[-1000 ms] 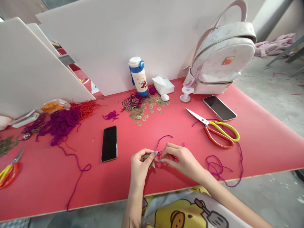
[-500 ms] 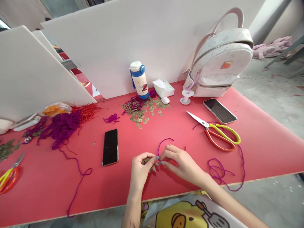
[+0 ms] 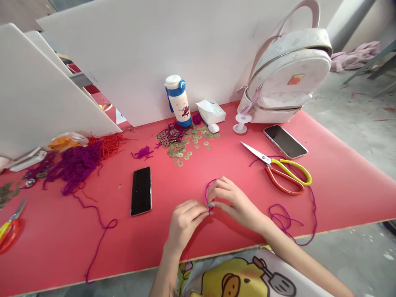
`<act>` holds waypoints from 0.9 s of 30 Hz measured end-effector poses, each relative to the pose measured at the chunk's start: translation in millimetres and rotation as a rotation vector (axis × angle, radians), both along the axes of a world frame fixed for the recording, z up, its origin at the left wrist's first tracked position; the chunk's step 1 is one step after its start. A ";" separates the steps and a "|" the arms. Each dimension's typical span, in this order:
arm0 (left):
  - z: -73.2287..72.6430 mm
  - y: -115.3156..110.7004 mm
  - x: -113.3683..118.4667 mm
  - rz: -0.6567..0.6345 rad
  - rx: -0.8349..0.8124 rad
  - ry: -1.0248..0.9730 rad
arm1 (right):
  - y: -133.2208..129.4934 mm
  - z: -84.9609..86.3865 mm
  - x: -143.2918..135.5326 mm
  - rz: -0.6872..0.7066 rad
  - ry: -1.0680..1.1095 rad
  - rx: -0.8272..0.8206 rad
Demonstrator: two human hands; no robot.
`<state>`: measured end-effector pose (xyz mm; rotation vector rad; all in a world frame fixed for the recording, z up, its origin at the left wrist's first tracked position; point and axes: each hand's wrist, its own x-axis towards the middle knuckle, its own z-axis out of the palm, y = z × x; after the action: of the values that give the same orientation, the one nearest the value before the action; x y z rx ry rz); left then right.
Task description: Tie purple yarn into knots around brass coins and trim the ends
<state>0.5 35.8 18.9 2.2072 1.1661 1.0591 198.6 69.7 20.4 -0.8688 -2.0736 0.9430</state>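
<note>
Purple cord (image 3: 206, 192) is pinched; tissue (image 3: 208, 106) peeks from packet (image 3: 218, 116).

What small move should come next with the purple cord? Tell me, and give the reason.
The right hand should probably draw the purple cord gently snug while the left hand steadies it: the right hand appears to pinch it, the left is close by, and a loose curve of it shows beside the right hand. How it runs between the hands is hidden.
</note>
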 end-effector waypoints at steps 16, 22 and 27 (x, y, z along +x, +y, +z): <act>0.2 -8.1 7.8 0.182 -0.428 -0.484 | -14.6 -5.1 -2.9 -0.018 0.045 -0.151; 0.5 -13.6 7.0 0.126 -0.438 -0.474 | -11.2 4.4 7.4 -0.085 0.342 -0.189; 5.7 -23.3 12.5 -0.047 -0.401 -0.616 | -1.4 -1.5 15.6 -0.209 0.345 -0.320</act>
<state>13.1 12.5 24.5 1.4452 0.9337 1.2344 214.2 68.3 18.9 -0.9839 -1.5333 1.2316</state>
